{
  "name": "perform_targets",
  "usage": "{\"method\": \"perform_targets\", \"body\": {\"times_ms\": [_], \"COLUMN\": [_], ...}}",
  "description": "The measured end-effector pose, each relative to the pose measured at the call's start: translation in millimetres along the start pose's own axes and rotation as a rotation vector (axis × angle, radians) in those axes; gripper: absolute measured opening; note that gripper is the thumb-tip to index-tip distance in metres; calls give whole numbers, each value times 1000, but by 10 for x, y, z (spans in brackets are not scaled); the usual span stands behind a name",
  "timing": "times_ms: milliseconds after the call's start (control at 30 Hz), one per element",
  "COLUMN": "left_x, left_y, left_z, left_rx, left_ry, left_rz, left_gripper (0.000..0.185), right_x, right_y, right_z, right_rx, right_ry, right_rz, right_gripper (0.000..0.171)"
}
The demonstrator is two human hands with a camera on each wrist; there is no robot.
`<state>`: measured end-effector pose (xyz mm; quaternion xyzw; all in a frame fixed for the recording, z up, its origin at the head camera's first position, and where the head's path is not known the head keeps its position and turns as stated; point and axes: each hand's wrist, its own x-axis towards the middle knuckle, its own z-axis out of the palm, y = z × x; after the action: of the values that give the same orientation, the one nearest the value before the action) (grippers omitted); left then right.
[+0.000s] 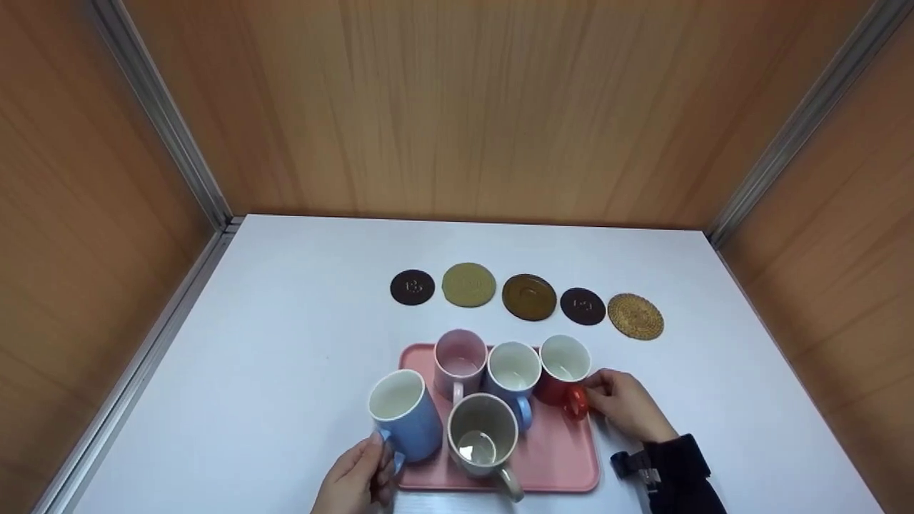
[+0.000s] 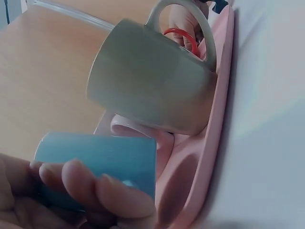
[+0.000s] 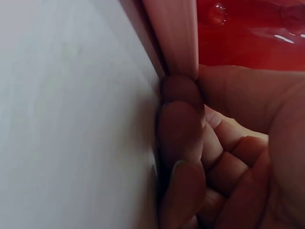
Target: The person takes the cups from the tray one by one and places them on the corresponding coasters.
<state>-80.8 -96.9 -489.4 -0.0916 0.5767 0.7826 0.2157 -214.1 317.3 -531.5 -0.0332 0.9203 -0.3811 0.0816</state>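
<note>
My left hand (image 1: 357, 478) is cut off by the head view's lower edge, its fingers hiding the blue mug's (image 1: 407, 414) handle. The 2 dark coasters' (image 1: 413, 287) markings are too small to read. The right wrist view blurs the red mug (image 3: 252, 33).

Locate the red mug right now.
Head view: the red mug stands at the pink tray's far right corner, beside a blue mug, its handle in the right hand.

Five mugs (image 1: 483, 400) on pink tray (image 1: 560, 464)

mugs (image 1: 480, 400): 5 (two blue) | coasters (image 1: 528, 296): 5 | pink tray (image 1: 564, 467): 1 | hands (image 1: 628, 403): 2
</note>
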Motion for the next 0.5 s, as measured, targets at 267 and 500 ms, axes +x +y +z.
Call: {"method": "perform_targets", "body": {"times_ms": [267,500], "left_x": [-24,170], "left_y": [213,485], "left_z": [-38,-169], "left_rx": [181,262], "left_ry": [168,326], "left_rz": [61,187], "left_gripper": [44,45], "right_x": [-4,6], "right_y": [-8,0], "right_z": [7,22], "right_rx": [-2,-4], "right_ry": [6,2], "right_rz": [-1,24], "right_gripper": [12,10]}}
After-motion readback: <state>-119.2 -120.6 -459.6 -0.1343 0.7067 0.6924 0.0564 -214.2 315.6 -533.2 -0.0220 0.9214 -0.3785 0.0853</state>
